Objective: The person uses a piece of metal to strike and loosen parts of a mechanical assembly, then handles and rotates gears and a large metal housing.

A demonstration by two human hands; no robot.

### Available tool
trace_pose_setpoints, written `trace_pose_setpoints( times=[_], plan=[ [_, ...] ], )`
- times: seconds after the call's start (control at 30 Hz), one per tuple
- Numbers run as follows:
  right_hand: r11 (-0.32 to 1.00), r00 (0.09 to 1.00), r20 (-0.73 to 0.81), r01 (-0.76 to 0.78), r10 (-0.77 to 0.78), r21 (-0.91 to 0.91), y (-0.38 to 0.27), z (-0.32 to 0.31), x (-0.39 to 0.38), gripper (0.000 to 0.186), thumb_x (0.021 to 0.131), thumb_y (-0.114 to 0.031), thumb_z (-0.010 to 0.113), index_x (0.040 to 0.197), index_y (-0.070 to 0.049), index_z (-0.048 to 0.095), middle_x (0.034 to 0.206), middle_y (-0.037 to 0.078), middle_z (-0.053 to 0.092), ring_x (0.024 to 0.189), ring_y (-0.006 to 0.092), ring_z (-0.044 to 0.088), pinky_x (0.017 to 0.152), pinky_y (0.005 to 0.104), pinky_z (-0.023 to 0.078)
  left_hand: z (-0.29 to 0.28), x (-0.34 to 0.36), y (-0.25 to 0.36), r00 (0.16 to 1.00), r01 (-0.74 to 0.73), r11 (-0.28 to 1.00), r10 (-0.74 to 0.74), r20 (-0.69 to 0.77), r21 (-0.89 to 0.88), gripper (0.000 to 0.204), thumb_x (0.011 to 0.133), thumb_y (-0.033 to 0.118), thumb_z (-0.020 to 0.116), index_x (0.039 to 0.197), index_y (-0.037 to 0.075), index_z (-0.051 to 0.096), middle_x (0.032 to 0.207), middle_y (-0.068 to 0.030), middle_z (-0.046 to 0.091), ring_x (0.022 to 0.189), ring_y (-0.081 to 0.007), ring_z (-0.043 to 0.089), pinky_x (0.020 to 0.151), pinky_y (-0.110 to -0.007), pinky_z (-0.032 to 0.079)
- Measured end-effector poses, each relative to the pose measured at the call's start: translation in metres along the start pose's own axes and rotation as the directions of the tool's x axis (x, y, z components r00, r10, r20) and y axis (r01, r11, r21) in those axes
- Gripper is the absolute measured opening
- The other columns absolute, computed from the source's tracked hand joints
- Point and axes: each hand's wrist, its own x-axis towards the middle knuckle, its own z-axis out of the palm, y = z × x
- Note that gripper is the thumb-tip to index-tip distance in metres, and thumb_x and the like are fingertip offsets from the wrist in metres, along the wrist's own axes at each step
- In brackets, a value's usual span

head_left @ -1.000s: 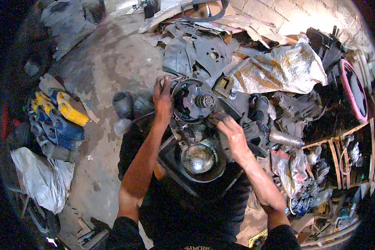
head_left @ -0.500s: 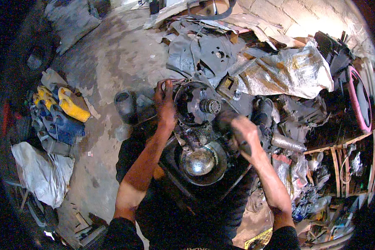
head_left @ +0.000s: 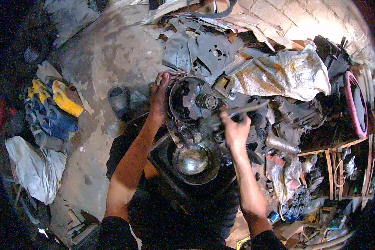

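A round, greasy metal housing (head_left: pixel 173 100) stands before me, with a dark ribbed shaft end (head_left: pixel 207 101) sticking out of it. My left hand (head_left: pixel 157 96) grips the housing's left side, fingers pointing away from me; its thumb is hidden. To the right of the housing, my right hand (head_left: pixel 236 125) is closed around a slim, greyish, stick-like tool (head_left: pixel 252 107). Its long end points up and right; motion blurs it, so I cannot make out its kind. Just below the housing sits a round metal pan (head_left: pixel 214 168) containing something shiny, perhaps liquid.
Dirty sheet-metal parts (head_left: pixel 216 52) and a silvery, stained sack (head_left: pixel 283 75) lie beyond the housing. At left on the floor are yellow-and-blue plastic containers (head_left: pixel 66 98) and a white sack (head_left: pixel 35 168). A pink-rimmed oval object (head_left: pixel 351 102) stands far right, near cluttered shelves.
My right hand has shifted slightly and turned, so the tool's long end now points up and right. The left hand keeps its hold, and the whole view has shifted a little.
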Motion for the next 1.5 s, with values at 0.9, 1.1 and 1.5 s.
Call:
trace_pose_setpoints(
  times=[0.9, 1.1, 1.5],
  plan=[
    [0.997, 0.992, -0.105, 0.06, -0.065, -0.052, -0.014, 0.009, -0.054, 0.024, 0.074, -0.006, 0.072, 0.094, 0.004, 0.063, 0.092, 0.013, 0.067, 0.081, 0.0217, 0.061, 0.079, 0.0353, 0.047, 0.008, -0.013, -0.015, 0.97, -0.185, 0.983, 0.181, -0.159, -0.005, 0.036, 0.094, 0.038, 0.048, 0.096, 0.005, 0.06, 0.093, -0.0067, 0.062, 0.083, -0.0138, 0.056, 0.08, -0.029, 0.044],
    [0.998, 0.992, -0.113, 0.048, -0.054, -0.05, -0.029, 0.014, -0.059, 0.025, 0.071, -0.007, 0.074, 0.091, 0.003, 0.063, 0.09, 0.012, 0.067, 0.082, 0.0215, 0.062, 0.08, 0.0349, 0.048, 0.004, -0.001, -0.002, 0.967, 0.151, 0.923, -0.212, -0.141, -0.354, 0.035, 0.094, 0.037, 0.047, 0.096, 0.004, 0.06, 0.096, -0.0062, 0.063, 0.087, -0.0131, 0.057, 0.082, -0.029, 0.045],
    [0.992, 0.982, -0.183, 0.06, -0.04, 0.108, -0.015, -0.006, -0.035, 0.02, 0.074, -0.003, 0.069, 0.092, 0.001, 0.061, 0.092, 0.01, 0.066, 0.084, 0.0202, 0.06, 0.08, 0.0342, 0.046, -0.003, -0.006, -0.022, 0.984, -0.126, 0.992, 0.121, -0.131, -0.03, 0.034, 0.095, 0.038, 0.045, 0.094, 0.007, 0.058, 0.091, -0.0036, 0.06, 0.083, -0.0127, 0.053, 0.079, -0.028, 0.044]
  ],
)
